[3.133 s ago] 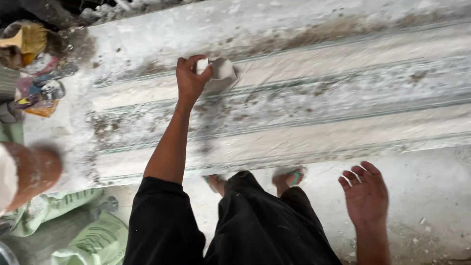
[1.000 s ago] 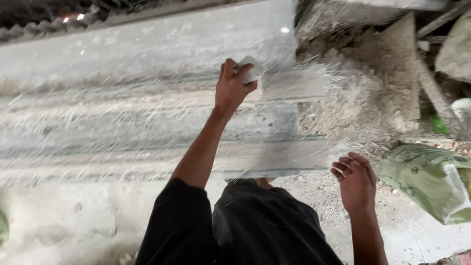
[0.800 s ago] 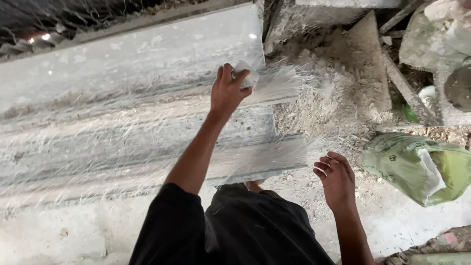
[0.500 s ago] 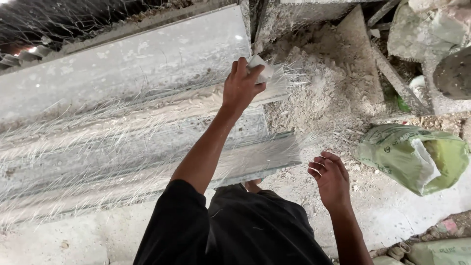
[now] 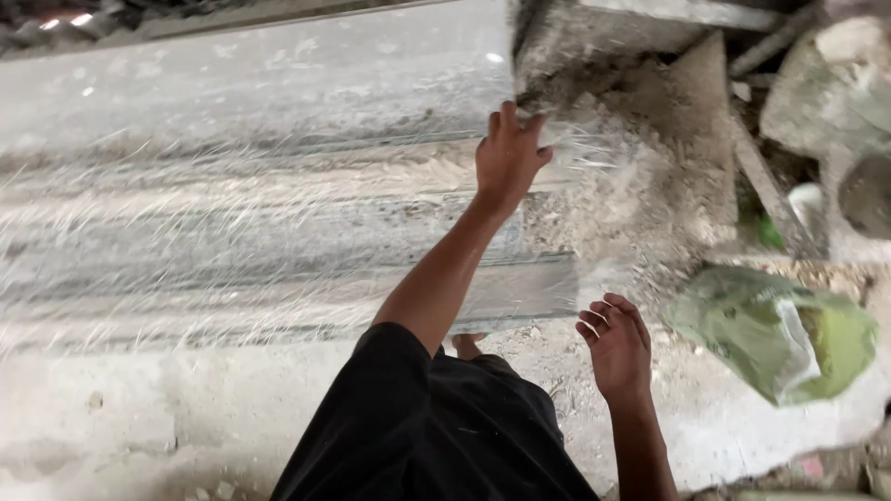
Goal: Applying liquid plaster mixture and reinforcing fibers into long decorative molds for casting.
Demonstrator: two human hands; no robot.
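Observation:
A long grey moulded cement slab (image 5: 232, 232) with ridges and grooves lies across the floor, streaked with wet white slurry. My left hand (image 5: 509, 153) reaches out to its right end and presses on the upper ridge, fingers curled over a small white rubbing piece that the hand almost fully hides. My right hand (image 5: 617, 343) hangs free near the slab's lower right corner, fingers loosely bent, holding nothing. My black clothing (image 5: 436, 436) fills the bottom middle, with a bare foot (image 5: 467, 345) just below the slab.
A heap of grey cement debris (image 5: 640, 195) lies past the slab's right end. A green sack (image 5: 780, 334) sits at the right on the pale floor. Stones (image 5: 835, 65) and a wooden plank (image 5: 766, 190) crowd the upper right.
My left hand has slid rightwards along the slab to its right end, and the white piece is now hidden under it. My right hand stayed low beside me.

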